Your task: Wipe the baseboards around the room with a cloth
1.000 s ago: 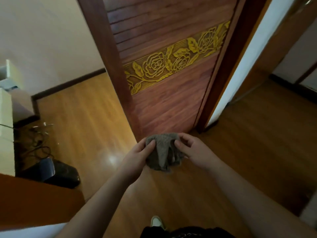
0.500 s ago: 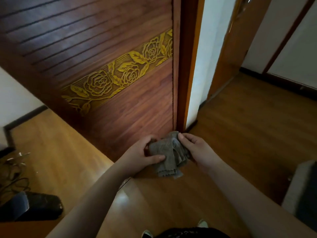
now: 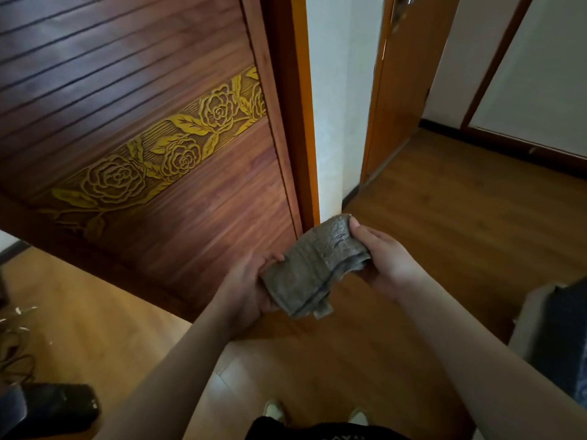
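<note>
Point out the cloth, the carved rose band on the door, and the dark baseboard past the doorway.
cloth (image 3: 313,268), head view, folded middle
carved rose band (image 3: 165,160), head view, a rose
dark baseboard (image 3: 521,149), head view, far-wall strip

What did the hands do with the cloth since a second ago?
The hands spread the bunched cloth into a flatter fold. The view swung right, so the door slid left. The left hand and right hand still hold the cloth in the air.

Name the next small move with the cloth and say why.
Probably crouch and bring the cloth down to the dark baseboard beside the white wall: both the left hand and right hand hold it folded, well above the floor.
</note>
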Tool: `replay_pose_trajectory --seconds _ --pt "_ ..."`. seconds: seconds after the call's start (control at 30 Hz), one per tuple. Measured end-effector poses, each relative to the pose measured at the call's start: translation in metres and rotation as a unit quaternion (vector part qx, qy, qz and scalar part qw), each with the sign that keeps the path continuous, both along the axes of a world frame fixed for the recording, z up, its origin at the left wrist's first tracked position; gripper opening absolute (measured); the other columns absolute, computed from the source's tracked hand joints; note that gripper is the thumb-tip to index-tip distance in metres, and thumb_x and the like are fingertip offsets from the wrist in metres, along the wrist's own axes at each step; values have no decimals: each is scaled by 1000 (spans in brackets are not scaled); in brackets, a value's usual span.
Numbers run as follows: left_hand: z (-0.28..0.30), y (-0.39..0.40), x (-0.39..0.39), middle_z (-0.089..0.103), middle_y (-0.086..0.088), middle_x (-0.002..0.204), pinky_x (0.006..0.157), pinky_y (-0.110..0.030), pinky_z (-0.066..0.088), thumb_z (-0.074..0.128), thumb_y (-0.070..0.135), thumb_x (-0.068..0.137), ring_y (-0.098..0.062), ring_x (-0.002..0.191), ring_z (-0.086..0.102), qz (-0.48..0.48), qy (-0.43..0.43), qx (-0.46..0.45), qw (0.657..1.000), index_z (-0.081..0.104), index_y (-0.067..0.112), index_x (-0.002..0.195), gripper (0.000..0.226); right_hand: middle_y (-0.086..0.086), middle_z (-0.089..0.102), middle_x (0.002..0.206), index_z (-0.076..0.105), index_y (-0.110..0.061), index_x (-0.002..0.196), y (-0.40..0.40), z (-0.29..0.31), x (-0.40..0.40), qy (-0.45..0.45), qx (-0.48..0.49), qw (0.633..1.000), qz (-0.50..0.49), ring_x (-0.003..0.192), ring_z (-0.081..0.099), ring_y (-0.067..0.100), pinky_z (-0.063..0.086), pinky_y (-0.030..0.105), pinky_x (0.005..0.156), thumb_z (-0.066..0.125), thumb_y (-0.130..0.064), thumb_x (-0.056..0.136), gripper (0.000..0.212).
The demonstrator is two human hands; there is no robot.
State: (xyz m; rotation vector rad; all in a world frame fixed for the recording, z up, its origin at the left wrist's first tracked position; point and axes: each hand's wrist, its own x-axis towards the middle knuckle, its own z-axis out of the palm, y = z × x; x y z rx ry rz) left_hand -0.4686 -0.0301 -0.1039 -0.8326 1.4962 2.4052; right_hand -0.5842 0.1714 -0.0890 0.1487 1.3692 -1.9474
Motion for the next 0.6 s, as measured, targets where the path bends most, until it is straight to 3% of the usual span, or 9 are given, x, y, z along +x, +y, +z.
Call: replay_pose_trajectory --seconds 0.03,0.07,0.13,0.17,0.27,0.33,0.47,0.6 --pt "-4 1 -3 58 -16 128 77 -49 57 35 58 101 -35 106 64 -3 -17 -15 1000 62 21 106 46 11 75 101 68 -5 112 0 1 -1 9 3 1000 4 89 73 20 58 28 74 57 -34 98 34" --pt "-6 1 -6 57 -17 130 79 -51 57 52 65 92 -36 106 65 -26 -15 -57 998 59 25 113 45 10 75 100 68 -6 113 1 0 -4 18 8 1000 4 89 73 20 58 29 75 57 -35 97 34" --pt "-9 -6 -7 53 -16 133 85 -51 57 85 57 66 -38 109 66 -116 10 -141 983 52 30 123 71 8 75 99 68 -8 114 2 -1 -8 34 25 999 -10 91 73 20 58 30 78 58 -37 97 35" --pt "-11 -12 -9 53 -15 132 82 -46 59 89 48 63 -37 108 67 -126 19 -154 980 50 29 125 75 7 75 100 68 -11 114 3 -2 -10 52 51 997 -20 92 73 20 58 31 80 58 -39 96 35" --pt "-11 -20 -15 59 -21 122 62 -27 58 68 17 87 -26 86 73 -32 51 -130 990 53 20 121 37 2 71 101 67 -23 105 3 -9 -14 159 199 967 -11 95 69 17 57 34 90 55 -46 95 29" --pt "-7 -21 -19 61 -18 110 52 -21 54 54 5 98 -16 69 71 -5 51 -151 987 58 17 109 17 2 70 101 65 -23 106 -1 -15 -12 196 252 948 -1 94 68 15 57 32 89 50 -49 96 32" --pt "-15 -26 -25 61 -15 115 56 -23 56 43 3 103 -25 86 66 32 35 -113 992 63 14 93 25 4 68 102 61 -18 114 -13 -29 -9 172 274 946 -1 93 67 17 58 34 88 47 -49 97 38" --pt "-20 -31 -28 62 -13 115 61 -28 57 40 6 104 -24 93 64 66 8 -61 996 64 11 86 31 7 68 103 62 -20 111 -15 -38 -6 141 250 958 13 94 69 21 58 41 89 51 -48 95 34"
